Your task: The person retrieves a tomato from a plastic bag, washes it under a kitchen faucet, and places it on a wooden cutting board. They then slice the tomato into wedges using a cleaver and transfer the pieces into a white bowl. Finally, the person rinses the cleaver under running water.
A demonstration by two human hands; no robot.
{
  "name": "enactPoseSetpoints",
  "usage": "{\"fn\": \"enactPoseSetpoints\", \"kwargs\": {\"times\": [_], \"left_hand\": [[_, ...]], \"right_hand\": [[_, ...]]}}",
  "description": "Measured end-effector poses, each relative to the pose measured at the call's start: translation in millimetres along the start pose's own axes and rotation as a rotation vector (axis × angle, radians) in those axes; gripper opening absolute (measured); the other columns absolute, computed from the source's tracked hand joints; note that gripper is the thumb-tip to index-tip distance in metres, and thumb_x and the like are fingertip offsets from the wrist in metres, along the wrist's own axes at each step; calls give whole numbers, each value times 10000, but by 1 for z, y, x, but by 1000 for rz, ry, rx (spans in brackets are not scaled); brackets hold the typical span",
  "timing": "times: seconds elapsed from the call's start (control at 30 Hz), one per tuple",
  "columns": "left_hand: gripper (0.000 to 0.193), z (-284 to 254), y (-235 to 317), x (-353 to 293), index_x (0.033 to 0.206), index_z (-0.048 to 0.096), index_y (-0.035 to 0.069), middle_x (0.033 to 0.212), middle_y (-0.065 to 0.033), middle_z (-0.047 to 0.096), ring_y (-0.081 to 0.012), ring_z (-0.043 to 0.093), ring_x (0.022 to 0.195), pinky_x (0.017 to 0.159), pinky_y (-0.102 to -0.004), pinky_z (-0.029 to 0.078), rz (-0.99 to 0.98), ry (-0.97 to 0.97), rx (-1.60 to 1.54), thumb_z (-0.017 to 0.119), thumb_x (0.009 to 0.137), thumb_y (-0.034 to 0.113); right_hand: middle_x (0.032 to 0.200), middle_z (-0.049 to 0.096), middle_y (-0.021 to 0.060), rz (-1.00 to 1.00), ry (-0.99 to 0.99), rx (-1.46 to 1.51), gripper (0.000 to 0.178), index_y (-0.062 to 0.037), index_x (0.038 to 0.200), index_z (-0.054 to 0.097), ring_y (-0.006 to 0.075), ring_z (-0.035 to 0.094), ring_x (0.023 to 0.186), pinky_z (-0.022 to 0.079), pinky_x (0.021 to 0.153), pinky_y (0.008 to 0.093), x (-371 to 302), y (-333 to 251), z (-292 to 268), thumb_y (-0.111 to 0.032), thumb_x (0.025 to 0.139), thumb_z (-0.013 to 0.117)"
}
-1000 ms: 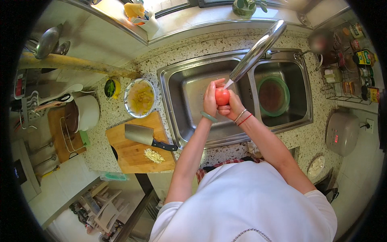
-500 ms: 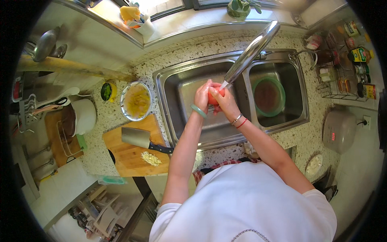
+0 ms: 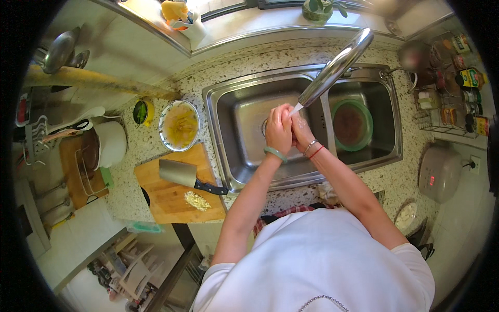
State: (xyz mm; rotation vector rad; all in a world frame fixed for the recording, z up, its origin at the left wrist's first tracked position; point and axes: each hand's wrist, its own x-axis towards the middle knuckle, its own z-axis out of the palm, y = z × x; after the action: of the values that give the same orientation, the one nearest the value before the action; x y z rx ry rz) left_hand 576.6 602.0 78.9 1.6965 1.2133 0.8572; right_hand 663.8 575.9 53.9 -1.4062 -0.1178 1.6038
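Under the running faucet, both hands are closed together over the left basin of the steel sink. My left hand lies over the top, a pale green bangle on its wrist. My right hand cups from the other side, with a silver bracelet and a red string at the wrist. Between them is a red, round tomato, now almost wholly hidden by the fingers. Water runs from the spout onto the hands.
Left of the sink, a cutting board carries a cleaver and chopped pale bits. Behind it stands a bowl of yellowish food in liquid. The right basin holds a green bowl. A spice rack hangs at right.
My left hand has slid over the tomato, which showed red between the hands before and is now covered. The view has shifted slightly.
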Motion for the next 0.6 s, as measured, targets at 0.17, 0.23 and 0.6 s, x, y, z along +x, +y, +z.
{"fn": "enactPoseSetpoints", "kwargs": {"times": [0.17,0.23,0.6], "left_hand": [[405,-14,-17,36,1104,620,-27,1030,-176,678,-267,657,904,831,-371,515,-424,-435,-640,361,1005,269],[421,-18,-13,43,1080,622,-54,1077,-172,668,-238,653,947,861,-352,522,-594,-608,-1053,346,1016,257],[281,8,-13,-4,1101,586,41,1031,-58,642,-148,578,875,846,-286,459,-109,24,-401,577,942,272]], "right_hand": [[582,486,13,65,-36,-68,553,-164,831,498,82,326,375,215,341,230,-30,-24,8,-689,897,337],[571,483,23,118,-85,-61,567,-164,856,503,82,297,360,190,328,230,-34,-29,8,-701,883,325],[559,475,16,294,-80,300,417,-160,798,496,88,293,350,188,330,235,-20,1,-4,-541,916,376]]}}
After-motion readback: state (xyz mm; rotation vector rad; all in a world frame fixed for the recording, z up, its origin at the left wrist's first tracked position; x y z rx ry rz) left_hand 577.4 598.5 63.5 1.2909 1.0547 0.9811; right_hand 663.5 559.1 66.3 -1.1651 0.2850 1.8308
